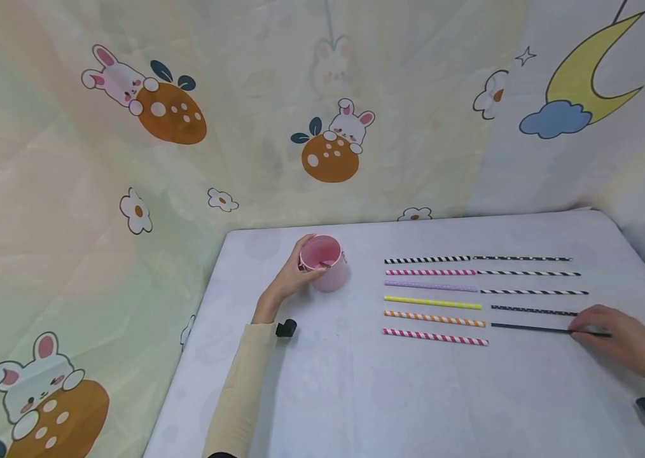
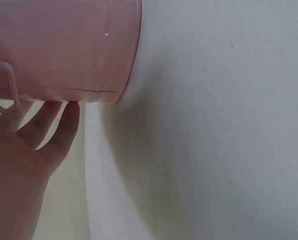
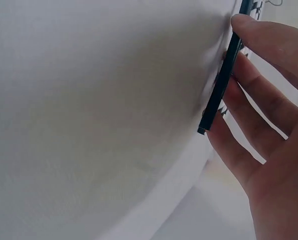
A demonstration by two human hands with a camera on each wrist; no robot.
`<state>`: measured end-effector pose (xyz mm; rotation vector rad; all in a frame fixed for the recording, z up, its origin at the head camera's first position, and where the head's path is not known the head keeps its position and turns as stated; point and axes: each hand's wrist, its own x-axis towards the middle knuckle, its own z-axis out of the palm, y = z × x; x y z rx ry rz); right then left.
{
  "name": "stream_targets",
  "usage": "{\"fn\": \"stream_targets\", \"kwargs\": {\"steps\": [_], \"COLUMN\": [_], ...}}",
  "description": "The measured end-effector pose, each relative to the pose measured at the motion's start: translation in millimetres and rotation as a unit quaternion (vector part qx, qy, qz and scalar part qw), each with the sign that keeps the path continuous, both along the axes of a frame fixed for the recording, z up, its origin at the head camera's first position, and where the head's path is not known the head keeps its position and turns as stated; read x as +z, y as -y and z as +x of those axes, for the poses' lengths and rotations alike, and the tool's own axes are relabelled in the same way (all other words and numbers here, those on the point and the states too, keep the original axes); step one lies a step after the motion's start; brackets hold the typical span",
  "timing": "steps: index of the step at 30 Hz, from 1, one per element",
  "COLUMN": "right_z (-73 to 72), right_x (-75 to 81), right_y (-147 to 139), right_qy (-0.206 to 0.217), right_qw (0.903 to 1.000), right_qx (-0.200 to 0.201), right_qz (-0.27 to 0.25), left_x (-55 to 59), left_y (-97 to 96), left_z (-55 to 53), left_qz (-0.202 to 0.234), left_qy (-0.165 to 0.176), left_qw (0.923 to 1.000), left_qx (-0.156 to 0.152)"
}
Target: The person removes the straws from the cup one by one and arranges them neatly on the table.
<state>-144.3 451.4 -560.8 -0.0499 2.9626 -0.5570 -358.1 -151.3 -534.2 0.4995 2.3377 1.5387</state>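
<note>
My left hand [image 1: 289, 278] grips a small pink pail [image 1: 332, 278] at the back left of the table, thumb at its rim and fingers round the far side. In the left wrist view the pail's wall [image 2: 63, 45] and wire handle [image 2: 11, 82] show, with fingertips against it. At the right, my right hand [image 1: 628, 337] pinches the end of a plain black straw [image 1: 528, 327] between thumb and fingers. The right wrist view shows this straw [image 3: 221, 82] lying across the fingers. Just behind it lies a black dotted straw [image 1: 528, 310].
Two columns of paper straws lie on the white-covered table [image 1: 357, 394]. The left column includes a yellow straw [image 1: 431, 302], an orange striped straw [image 1: 434, 319] and a red striped straw [image 1: 434, 337]; a black-and-white striped straw [image 1: 534, 292] is in the right one. A printed curtain [image 1: 414, 165] hangs behind.
</note>
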Motion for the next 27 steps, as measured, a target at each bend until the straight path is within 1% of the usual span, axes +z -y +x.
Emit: {"fn": "stream_targets", "kwargs": {"steps": [3,7,15,23,24,27], "right_z": [0.2,0.3,0.5,-0.7,-0.7,-0.3], "right_x": [-1.9,-2.5,-2.6,-3.9,-3.7,-2.5], "right_y": [1.6,2.7,3.1,2.6,2.7,3.2], "right_qy": [-0.009,-0.016,-0.017,-0.010,-0.010,-0.014], "right_qw": [0.9999,0.9998,0.9997,0.9997,0.9997,0.9995], "right_qx": [0.003,0.007,0.013,0.008,0.009,0.015], "right_qz": [0.008,0.012,0.016,0.020,0.021,0.021], "left_x": [-4.5,-6.7,-5.5,-3.8,-3.0,11.0], "left_y": [1.0,1.5,1.1,1.2,1.2,-0.7], "left_z": [-1.0,-0.2,1.3,-0.6,-1.0,6.2], "left_qz": [0.007,0.010,0.010,0.002,0.001,0.002], "left_qy": [-0.008,-0.017,-0.019,-0.014,-0.011,-0.004], "left_qw": [0.9999,0.9998,0.9997,0.9999,0.9999,1.0000], "left_qx": [0.003,0.009,0.011,0.001,-0.001,-0.007]}}
